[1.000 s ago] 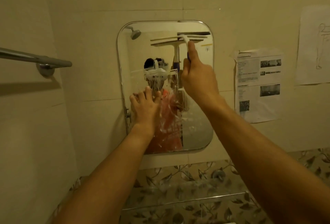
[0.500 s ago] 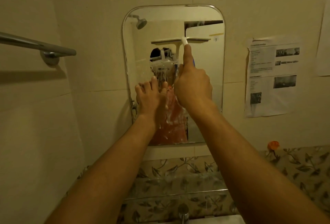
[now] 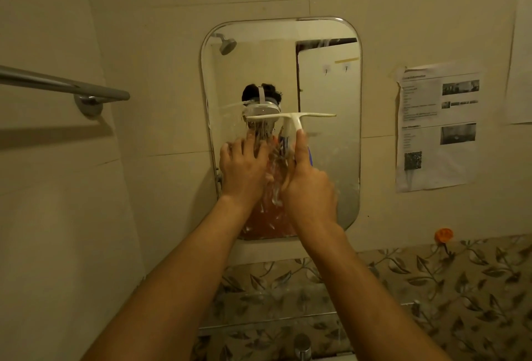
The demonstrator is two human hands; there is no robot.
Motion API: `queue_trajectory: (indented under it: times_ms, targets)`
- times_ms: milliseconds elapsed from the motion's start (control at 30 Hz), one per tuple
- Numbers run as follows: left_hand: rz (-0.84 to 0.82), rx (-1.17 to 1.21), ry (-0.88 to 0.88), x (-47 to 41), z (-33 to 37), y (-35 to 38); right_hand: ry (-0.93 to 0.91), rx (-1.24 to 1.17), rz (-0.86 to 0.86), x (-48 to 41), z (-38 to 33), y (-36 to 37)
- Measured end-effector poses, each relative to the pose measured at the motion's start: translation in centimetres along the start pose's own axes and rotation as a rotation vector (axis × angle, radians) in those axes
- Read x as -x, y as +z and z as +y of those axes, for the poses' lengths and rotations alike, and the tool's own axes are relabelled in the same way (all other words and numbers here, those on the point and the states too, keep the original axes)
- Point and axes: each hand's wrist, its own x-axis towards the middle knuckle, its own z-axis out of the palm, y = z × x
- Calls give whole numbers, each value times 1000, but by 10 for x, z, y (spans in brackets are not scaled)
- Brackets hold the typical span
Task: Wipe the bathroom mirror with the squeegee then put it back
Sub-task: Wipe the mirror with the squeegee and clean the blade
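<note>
— Lower now, that squeegee (image 3: 290,118): a second ago its blade sat near the top of the mirror (image 3: 331,159), and now it lies level across the middle, about halfway down the glass.

— Who has hold of it?

— The right hand (image 3: 309,187) is wrapped around the handle, with one finger stretched straight up along the white stem toward the crossbar. A bit of blue grip shows beside that finger.

— And the other hand?

— The left hand (image 3: 243,167) is spread flat, fingers apart, pressed against the glass just left of the handle. It grips nothing. The two hands sit close together, side by side, nearly touching.

— How does the glass look?

— Above the blade it reads clean; a shower head (image 3: 227,45) and a door are reflected plainly. Below the blade, between and under the hands, it is streaked with wet, smeary lines.

— What else is on the wall?

— A metal towel bar (image 3: 66,87) juts out on the left. To the right of the mirror hangs a printed sheet (image 3: 437,130) with small photos and text too small to read. Lower down runs a band of leaf-patterned tile (image 3: 431,288), with a small orange thing (image 3: 444,234) stuck just above it; what it is, I can't tell.
</note>
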Motion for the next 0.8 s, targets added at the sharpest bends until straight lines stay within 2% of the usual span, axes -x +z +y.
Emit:
queue_trajectory:
  times_ms: [267,433,667,800]
  targets:
    - [-12,41,97,20,-17,8,51,-17,-11,18,6,11]
    - [57,4,59,43,-29,7,54,18,5,20,7,15]
    - [-94,-21,27,51,-38,9,78,47,33,26,7,22]
    - [-119,-29,27,52,-36,15,109,47,37,37,10,32]
